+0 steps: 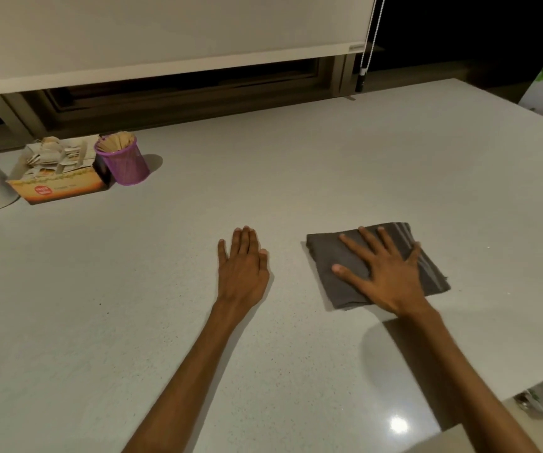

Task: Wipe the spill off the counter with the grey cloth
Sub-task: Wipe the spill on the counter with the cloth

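Right hand [389, 276] presses the folded grey cloth [377, 266] flat on the worktop [165, 289], fingers [353, 245] splayed — gripping nothing; left hand [242, 266] lies flat beside it. No spill shows (glare?) — wiping could miss it.

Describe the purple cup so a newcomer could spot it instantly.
On the pale speckled counter, look to the far left corner below the window blind. The purple mesh cup of wooden sticks stands there, right of an open orange cardboard box; nothing else is purple.
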### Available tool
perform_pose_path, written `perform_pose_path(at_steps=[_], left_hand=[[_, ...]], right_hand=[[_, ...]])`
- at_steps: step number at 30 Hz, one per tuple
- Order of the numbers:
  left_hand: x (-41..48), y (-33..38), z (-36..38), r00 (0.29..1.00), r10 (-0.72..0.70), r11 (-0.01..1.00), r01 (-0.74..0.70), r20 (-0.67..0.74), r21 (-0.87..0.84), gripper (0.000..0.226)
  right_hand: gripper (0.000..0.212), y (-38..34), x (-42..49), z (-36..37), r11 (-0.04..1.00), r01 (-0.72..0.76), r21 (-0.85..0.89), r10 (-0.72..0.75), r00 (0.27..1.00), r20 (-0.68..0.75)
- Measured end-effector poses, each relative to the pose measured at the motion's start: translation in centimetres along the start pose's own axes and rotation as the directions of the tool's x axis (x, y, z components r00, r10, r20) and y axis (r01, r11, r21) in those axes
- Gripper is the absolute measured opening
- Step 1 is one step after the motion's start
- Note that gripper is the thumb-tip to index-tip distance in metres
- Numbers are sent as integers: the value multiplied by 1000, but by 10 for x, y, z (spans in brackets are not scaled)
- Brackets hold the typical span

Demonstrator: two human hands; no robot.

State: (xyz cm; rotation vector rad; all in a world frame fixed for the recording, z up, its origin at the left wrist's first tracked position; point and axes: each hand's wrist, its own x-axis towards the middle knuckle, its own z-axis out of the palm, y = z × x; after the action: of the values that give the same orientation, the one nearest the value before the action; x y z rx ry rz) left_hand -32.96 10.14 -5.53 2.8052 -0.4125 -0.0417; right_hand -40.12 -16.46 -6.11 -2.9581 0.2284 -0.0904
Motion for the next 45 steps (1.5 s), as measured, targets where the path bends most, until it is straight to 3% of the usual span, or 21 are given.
perform_pose_path(at_steps=[3, 6, 12, 17, 21, 24, 28, 31, 34, 39, 45], left_hand=[[8, 12, -1, 999, 28, 1000, -28, -22, 8, 55], [10, 17, -5, 998, 41, 999, -40, -38, 18, 55], [9, 4, -8, 998, 42, 999, -43, -53, -20, 53], [8, 4, -6, 998, 54, 999, -54, -35, 9, 53], [12, 4, -6, 998, 28, 999, -27, -48, 29, 54], [14, 0, -6, 999, 27, 1000, -26, -46, 10, 53], [16, -21, -10, 997, -2, 1000, 2, -74, -8, 51], [16, -56, -21, 989, -93, 996, 94, -111, 4, 51], [12, -65, -23, 992, -78, 997, 80, -94, 20, 52], [10, -60, -22, 991, -86, 996, 87, -106, 9, 52], [2, -70, -25, 987, -117, 993, 119, -111, 16, 52]], right_hand=[[82, 21, 25, -18, 993, -113, 32, 113, 994, 3], [86, -6, 48, -27, 973, -212, 88, 210, 977, 28], [82, -38, 3, -7, 1000, 5, -8, -5, 1000, -13], [83, 6, 13, -21, 995, -94, 10, 95, 995, -15], [87, -25, 60, -27, 981, -184, 66, 181, 982, 50], [85, -59, 47, -16, 996, -76, 44, 75, 997, 33], [80, -49, -6, 0, 999, 38, 21, -38, 999, -5], [78, -26, -6, -5, 999, 40, 12, -40, 999, -2], [79, -20, 29, -15, 999, 2, 35, -2, 1000, -2], [88, -69, 83, -13, 993, -88, 72, 85, 995, 54], [83, -115, 31, 4, 985, 170, 15, -170, 984, 44]])
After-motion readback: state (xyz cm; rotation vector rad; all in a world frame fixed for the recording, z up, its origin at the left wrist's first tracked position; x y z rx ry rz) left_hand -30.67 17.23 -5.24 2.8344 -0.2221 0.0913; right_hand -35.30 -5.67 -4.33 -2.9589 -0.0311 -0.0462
